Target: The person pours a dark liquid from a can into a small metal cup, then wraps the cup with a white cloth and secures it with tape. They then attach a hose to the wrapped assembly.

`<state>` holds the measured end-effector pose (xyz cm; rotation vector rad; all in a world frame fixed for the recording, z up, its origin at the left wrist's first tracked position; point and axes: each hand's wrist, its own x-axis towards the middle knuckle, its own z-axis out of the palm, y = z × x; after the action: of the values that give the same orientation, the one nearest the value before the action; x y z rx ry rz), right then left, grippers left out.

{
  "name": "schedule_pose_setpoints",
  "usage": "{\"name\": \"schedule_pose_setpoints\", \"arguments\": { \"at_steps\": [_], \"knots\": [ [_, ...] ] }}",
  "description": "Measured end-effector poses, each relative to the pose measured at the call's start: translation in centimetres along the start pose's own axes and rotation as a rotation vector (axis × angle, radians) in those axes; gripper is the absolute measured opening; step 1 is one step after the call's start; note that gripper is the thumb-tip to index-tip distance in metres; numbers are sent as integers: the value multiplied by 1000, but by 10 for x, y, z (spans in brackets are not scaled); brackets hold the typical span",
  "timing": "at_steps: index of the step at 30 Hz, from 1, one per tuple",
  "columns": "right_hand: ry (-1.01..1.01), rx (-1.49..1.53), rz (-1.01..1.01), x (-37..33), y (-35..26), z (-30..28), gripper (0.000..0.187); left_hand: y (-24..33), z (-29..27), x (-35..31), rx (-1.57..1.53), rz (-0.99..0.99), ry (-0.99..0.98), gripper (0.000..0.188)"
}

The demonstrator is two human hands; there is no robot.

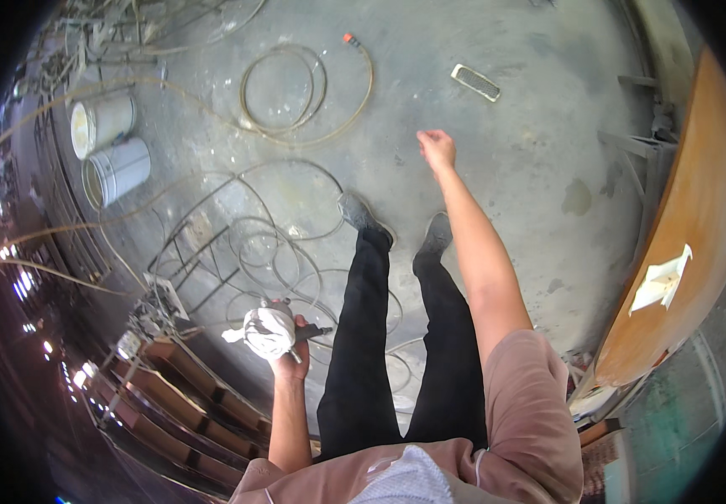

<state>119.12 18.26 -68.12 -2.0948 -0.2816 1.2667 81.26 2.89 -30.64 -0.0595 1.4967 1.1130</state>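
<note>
My left hand grips a tool wrapped in white material. A dark handle-like piece juts from the tool to the right, past my fingers, and a bit of grey and red shows at its top. The wrapping hides what kind of tool it is. My right hand is stretched forward over the grey floor, its fingers curled closed, and no object shows in them. Nearest to it on the floor lies a pale-rimmed rectangular block with a dark mesh face, apart from the hand.
Coiled hoses lie ahead and left, one with an orange end fitting. Two white buckets lie on the left, near metal racks. On the right stands a large curved orange-brown panel with a white piece on it.
</note>
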Motion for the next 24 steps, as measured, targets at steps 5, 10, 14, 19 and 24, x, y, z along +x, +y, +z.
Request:
{"name": "schedule_pose_setpoints", "arguments": {
  "at_steps": [5,10,14,19,24],
  "knots": [
    [-178,-102,256,2,61,31,34,2,-41,19,-49,107,79,42],
    [-424,144,339,51,64,147,65,-5,-107,35,-15,151,256,56],
    [-551,189,276,73,43,254,66,-16,-157,37,-55,157,394,42],
    [-366,12,415,81,25,321,60,-31,-200,34,-76,148,570,39],
    [-90,299,4,25,37,268,39,-29,-208,21,-133,76,463,39]
  ]
}}
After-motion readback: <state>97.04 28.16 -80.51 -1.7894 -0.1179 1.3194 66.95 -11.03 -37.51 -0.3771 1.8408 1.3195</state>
